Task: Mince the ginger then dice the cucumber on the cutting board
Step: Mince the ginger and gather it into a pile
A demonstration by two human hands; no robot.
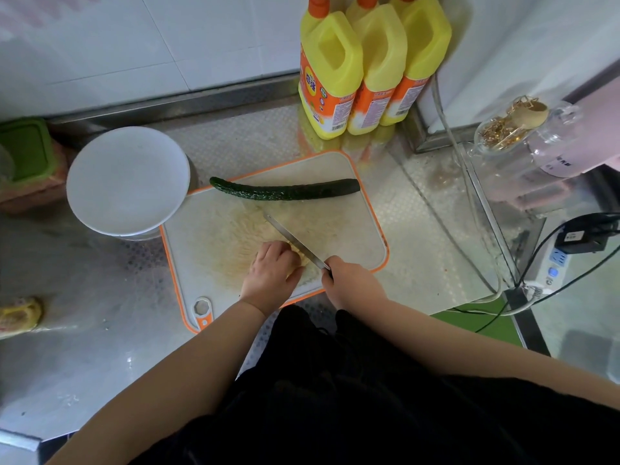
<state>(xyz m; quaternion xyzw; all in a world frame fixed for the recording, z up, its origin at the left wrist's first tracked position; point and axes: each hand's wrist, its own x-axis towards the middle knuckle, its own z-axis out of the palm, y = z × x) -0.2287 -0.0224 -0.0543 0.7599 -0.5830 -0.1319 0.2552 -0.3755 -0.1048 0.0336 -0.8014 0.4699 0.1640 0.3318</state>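
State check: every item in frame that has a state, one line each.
cucumber: whole, uncut, lying along the board's far edge
cutting board: flat on the counter, stained
ginger: mostly hidden under the left hand
left hand: pressed down on the ginger
right hand: closed on the knife handle
knife: blade angled across the board
white bowl: upside down
three yellow bottles: upright, capped

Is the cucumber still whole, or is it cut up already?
Whole. The cucumber lies in one long piece at the far edge of the cutting board, away from the knife.
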